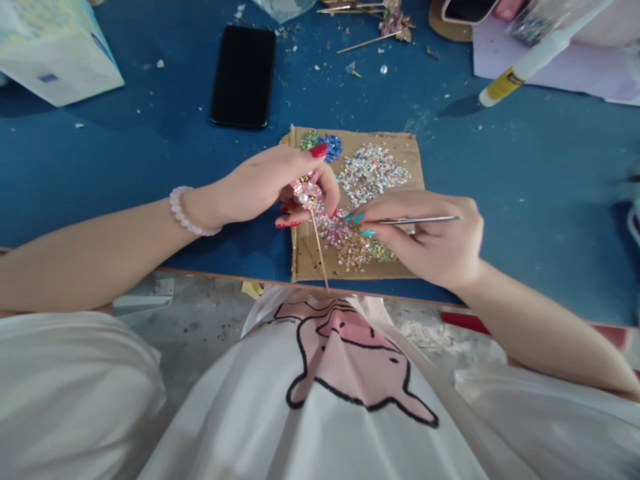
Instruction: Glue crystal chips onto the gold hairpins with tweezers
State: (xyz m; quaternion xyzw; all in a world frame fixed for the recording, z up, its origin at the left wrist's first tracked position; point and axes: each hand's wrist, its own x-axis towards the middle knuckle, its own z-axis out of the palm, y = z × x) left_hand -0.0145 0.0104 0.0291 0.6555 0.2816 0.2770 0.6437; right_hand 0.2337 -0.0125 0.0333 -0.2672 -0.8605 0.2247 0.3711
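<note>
My left hand (280,177) is closed on a hairpin (320,250), a thin gold stick topped with pink petals, gold parts and a white pearl. Its stick slants down toward the table's front edge. My right hand (430,230) pinches slim metal tweezers (415,220), whose tips are hidden by the fingertips near the pink rhinestones (334,230). Both hands are over a piece of cardboard (306,257) bearing small heaps of rhinestones: clear ones (373,172), blue ones (331,147), green ones (309,139) and champagne-coloured ones (354,253).
A black phone (244,77) lies beyond my left hand on the blue table (150,147). At the upper left stands a tissue box (65,57). A glue tube (515,77) lies at the upper right. More gold hairpins (370,41) and a loose pearl (383,69) are at the back.
</note>
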